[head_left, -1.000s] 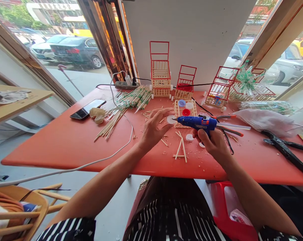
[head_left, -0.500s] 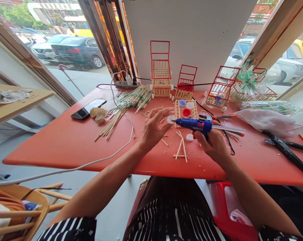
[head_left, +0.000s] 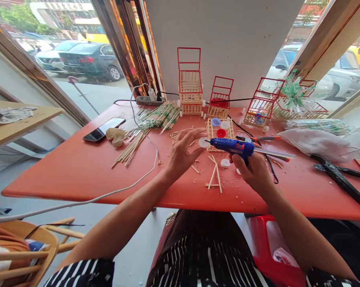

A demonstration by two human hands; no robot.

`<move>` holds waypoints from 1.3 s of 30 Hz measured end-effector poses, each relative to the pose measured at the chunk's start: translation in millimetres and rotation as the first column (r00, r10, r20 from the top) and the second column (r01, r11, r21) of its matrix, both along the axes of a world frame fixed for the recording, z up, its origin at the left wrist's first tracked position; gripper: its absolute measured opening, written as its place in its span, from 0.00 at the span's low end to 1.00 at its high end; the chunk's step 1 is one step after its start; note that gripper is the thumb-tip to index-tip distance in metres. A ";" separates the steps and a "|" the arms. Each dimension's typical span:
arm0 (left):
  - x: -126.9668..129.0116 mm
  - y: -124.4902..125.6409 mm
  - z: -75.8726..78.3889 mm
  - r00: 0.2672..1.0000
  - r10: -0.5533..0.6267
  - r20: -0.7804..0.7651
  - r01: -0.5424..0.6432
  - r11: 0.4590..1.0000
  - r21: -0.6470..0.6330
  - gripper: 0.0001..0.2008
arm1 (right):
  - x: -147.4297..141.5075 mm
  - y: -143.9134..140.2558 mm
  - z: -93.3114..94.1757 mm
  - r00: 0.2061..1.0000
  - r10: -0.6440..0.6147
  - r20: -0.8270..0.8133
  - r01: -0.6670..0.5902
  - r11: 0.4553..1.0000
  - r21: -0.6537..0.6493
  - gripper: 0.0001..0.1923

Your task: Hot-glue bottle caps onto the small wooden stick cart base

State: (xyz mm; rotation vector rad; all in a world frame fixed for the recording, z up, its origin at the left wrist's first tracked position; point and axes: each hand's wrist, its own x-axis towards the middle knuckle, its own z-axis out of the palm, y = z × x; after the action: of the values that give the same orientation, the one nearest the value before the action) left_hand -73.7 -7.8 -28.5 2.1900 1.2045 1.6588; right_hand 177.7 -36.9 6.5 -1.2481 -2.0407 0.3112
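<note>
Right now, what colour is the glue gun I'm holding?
Mostly blue; the glue gun shows best in the head view.

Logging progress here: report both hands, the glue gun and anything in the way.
Left hand holding white cap. Right hand gripping glue gun, nozzle at cap, contact unclear. No obstruction seen between them; stick frame partly hidden by gun.

Glue gun (head_left: 232,146) part-hidden, chair (head_left: 18,256) cut off

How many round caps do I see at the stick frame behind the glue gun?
3: a blue cap, a white cap right of it, and a red cap just below both in the picture. The glue gun may hide others.
</note>
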 end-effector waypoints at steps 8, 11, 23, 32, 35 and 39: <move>1.9 7.4 -3.4 0.953 -0.214 0.215 0.249 0.957 -0.149 0.26 | 2.1 -1.3 0.1 0.981 0.089 -0.170 -0.108 0.989 -0.102 0.27; 2.5 8.2 -3.6 0.955 -0.234 0.183 0.261 0.955 -0.142 0.26 | 2.7 -2.6 0.1 0.919 0.126 -0.373 -0.197 0.968 -0.156 0.28; 5.4 -0.4 0.7 0.921 -0.287 0.262 0.338 0.925 -0.175 0.26 | -0.8 0.3 5.0 0.788 0.086 -0.610 -0.275 0.935 -0.223 0.26; 6.6 5.1 0.7 0.855 -0.340 0.392 0.446 0.867 -0.221 0.32 | -0.8 1.6 1.5 0.856 -0.035 -0.516 -0.150 0.938 -0.312 0.24; 9.8 5.8 -0.7 0.844 -0.351 0.406 0.465 0.856 -0.227 0.33 | -2.5 3.5 2.0 0.876 -0.006 -0.483 -0.139 0.955 -0.264 0.20; 18.8 -1.1 3.4 0.827 -0.375 0.419 0.501 0.830 -0.246 0.32 | -4.7 5.2 2.2 0.893 -0.024 -0.449 -0.078 0.975 -0.207 0.17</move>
State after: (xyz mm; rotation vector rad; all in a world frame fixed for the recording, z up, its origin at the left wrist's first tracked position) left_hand -55.0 -8.9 -25.1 1.6891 0.7369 1.4250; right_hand 173.0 -31.7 8.7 -1.1459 -1.6528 0.7843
